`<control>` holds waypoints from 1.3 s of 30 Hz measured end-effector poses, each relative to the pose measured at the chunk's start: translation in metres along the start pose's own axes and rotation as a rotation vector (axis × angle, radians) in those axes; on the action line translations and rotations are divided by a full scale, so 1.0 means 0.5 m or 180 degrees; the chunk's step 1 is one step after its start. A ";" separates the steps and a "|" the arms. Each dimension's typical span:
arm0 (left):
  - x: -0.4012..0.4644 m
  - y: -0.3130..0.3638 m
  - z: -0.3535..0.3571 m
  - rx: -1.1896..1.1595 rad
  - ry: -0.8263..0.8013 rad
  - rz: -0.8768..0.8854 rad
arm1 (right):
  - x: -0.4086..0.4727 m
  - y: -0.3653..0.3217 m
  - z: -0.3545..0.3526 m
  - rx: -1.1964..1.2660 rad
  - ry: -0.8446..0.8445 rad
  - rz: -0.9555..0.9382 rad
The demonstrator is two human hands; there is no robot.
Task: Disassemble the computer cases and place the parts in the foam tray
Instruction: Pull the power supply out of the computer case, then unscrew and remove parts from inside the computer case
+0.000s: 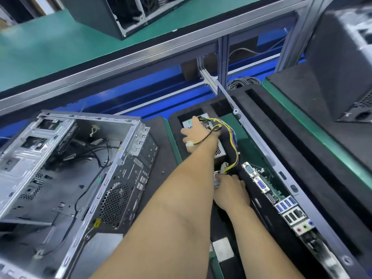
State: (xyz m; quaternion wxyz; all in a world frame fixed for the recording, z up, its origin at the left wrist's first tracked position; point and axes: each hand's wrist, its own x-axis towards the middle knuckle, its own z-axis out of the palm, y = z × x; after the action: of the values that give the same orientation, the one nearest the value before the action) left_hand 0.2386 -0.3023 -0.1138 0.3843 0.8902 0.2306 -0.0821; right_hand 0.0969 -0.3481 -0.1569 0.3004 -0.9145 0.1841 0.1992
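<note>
The opened computer case (76,168) lies on its side with its panel off and loose black cables inside; it is the largest thing on the bench. Just to the right of the case sits the black foam tray (259,121). In the tray's far slot, right of the case's top corner, lies the grey power supply (218,149). The motherboard (281,202) stands on edge in a slot further right of the case, ports facing up. The left hand (198,135) rests on the power supply, fingers spread, with the yellow and black wire bundle (227,129) draped over its wrist. The right hand (231,190), nearer than the power supply, curls around something metallic; what exactly, I cannot tell.
</note>
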 end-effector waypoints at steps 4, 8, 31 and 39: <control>0.016 -0.010 0.007 0.0154 -0.0196 0.0029 | 0.004 -0.004 -0.010 0.0377 0.0411 -0.0033; 0.035 -0.072 -0.016 0.1656 -0.0664 0.0446 | 0.009 -0.020 -0.011 0.0419 0.0542 -0.0149; -0.103 -0.215 -0.455 0.2255 0.0775 0.1868 | -0.170 -0.111 0.139 -0.0400 0.0083 -0.0919; -0.144 -0.344 -0.467 0.1782 -0.0045 0.1078 | -0.212 -0.126 0.151 -0.0416 0.0371 -0.1029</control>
State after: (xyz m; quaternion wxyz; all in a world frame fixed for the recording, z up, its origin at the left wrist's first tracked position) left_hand 0.0865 -0.0558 -0.0402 0.1344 0.9864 0.0451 -0.0834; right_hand 0.0160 -0.2306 -0.1324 0.2572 -0.9597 0.0384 0.1065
